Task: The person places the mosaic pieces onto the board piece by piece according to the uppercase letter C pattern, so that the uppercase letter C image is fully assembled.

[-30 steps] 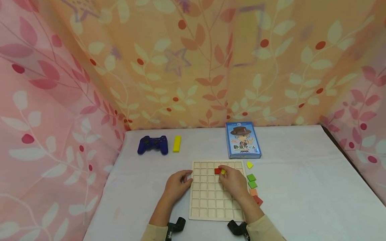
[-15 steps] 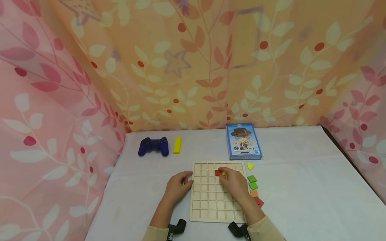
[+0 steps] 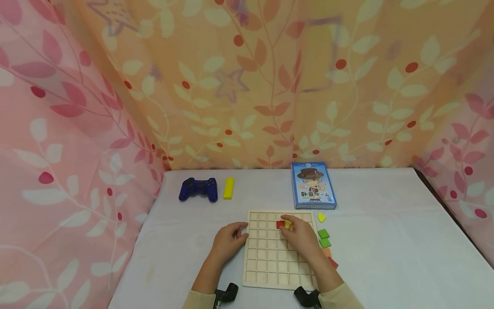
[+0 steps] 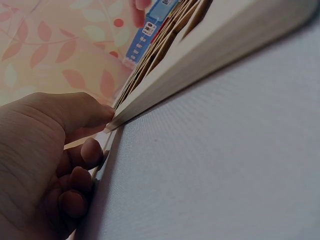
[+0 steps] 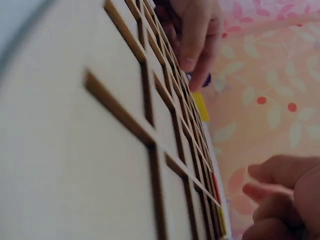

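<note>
A pale wooden grid board [image 3: 267, 254] lies on the table. My left hand [image 3: 227, 240] rests at its left side; in the left wrist view the thumb [image 4: 95, 112] touches the board's edge while the other fingers are bent below. A red square tile [image 3: 280, 225] sits in a cell of the second row, with a yellow tile [image 3: 287, 224] just right of it, partly hidden. Over them is my right hand [image 3: 302, 238]. In the right wrist view, the right hand's thumb and forefinger are apart above the board, with nothing between them.
Right of the board lie a yellow piece [image 3: 321, 217], two green tiles [image 3: 324, 238], an orange tile [image 3: 327, 252] and a red piece [image 3: 333, 262]. Behind stand a blue game box [image 3: 313, 185], a yellow block [image 3: 229, 188] and a blue game controller [image 3: 198, 189]. Patterned curtains [image 3: 231, 107] surround the table.
My right thumb and forefinger have spread away from the yellow tile, which shows more now. The left hand stays at the board's edge. The head view has tilted up slightly.
</note>
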Demonstrator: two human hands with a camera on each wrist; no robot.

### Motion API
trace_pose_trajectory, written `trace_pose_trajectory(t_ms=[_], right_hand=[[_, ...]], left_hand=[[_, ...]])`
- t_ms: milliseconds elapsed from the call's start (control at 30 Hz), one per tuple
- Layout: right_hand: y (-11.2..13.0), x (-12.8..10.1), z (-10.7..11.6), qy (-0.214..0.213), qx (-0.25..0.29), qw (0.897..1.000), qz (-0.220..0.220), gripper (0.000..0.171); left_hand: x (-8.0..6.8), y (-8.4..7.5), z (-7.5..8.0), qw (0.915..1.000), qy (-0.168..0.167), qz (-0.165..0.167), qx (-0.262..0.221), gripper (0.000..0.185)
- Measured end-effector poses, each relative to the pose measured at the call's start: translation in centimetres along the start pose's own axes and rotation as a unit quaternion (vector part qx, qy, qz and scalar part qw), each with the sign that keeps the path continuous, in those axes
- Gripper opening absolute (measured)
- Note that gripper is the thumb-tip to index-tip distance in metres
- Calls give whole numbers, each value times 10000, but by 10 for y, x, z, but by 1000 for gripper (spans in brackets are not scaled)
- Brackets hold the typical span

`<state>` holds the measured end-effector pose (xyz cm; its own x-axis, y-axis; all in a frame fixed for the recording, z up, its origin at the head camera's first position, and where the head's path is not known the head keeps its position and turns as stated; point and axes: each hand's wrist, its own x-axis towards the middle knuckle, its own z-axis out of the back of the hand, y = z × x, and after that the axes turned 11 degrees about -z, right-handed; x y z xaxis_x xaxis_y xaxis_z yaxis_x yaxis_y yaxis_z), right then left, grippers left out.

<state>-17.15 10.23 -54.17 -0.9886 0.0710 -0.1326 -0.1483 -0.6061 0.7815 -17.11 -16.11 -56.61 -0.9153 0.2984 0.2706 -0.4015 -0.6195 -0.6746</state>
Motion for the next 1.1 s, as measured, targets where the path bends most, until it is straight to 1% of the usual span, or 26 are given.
trace_pose_trajectory(t_ms=[200,400,500,633,767,867,1000,1100], right_hand=[[15,-5,18,170,378,9991,93,42],[26,-11,42,318,763,9966,18,42],[26,-13,52,283,971,9949,21,42],[24,-13,65,90,1193,9928,9,40],[18,-13,77,-67,1373,9903,-186,38],[10,-10,86,-235,1355,9904,-125,38],[-2,-4,96,-533,1128,9922,49,39],[-13,1,102,-649,801,9946,-73,39]], left_hand=[[-1,0,-1,10000,5,74,24,31],[-1,1,-2,10000,-5,55,24,30],[-1,1,-2,10000,-11,39,24,30],[0,1,-1,10000,-4,-5,59,30],[0,0,-1,10000,-13,-67,70,30],[0,0,-1,9999,-28,-91,65,30],[0,0,-1,9999,-45,-115,85,30],[0,0,-1,9999,-58,-112,101,30]])
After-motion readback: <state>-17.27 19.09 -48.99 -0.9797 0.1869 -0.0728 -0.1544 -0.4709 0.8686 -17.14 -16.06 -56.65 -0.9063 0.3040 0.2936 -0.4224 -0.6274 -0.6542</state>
